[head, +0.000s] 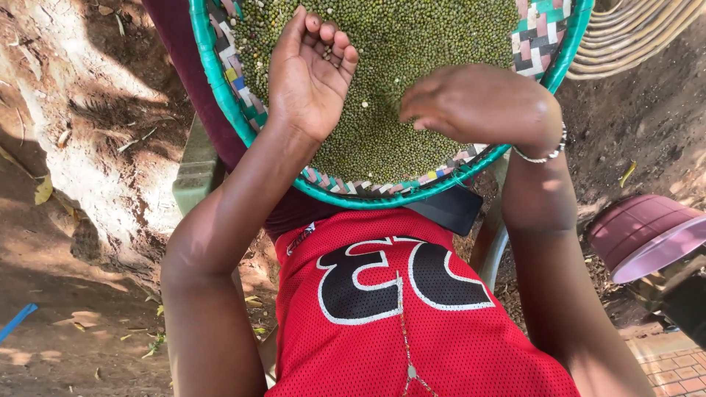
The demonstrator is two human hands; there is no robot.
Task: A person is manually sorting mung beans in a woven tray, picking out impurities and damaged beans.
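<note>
The ground was bare brown earth (95, 147), dappled with sun and shade and scattered with dry leaves and twigs; a corner of red brick paving (680, 371) showed at the lower right. This was outdoors, with no walls in sight.

One round woven tray with a teal rim and a checked multicoloured border (220, 88) rested on the person's lap, filled with a heap of small green mung-like beans (412, 44), too many to count. One upturned pink plastic basin (647, 235) lay on the ground to the right, well apart from the tray. One flat black device (448, 209) sat just under the tray's near rim, against the red mesh jersey (412, 331) with large black-and-white figures. A coiled pale woven mat edge (632, 29) showed at the upper right. One blue strip (16, 321) lay at the far left.

Two hands worked over the tray. The left hand (309, 73) was turned palm up above the beans, fingers loosely curled and cupping a few beans. The right hand (478, 103), wearing one beaded silver bracelet (540, 153), hovered palm down over the heap with its fingertips drawn together; whether they pinched anything could not be told.
</note>
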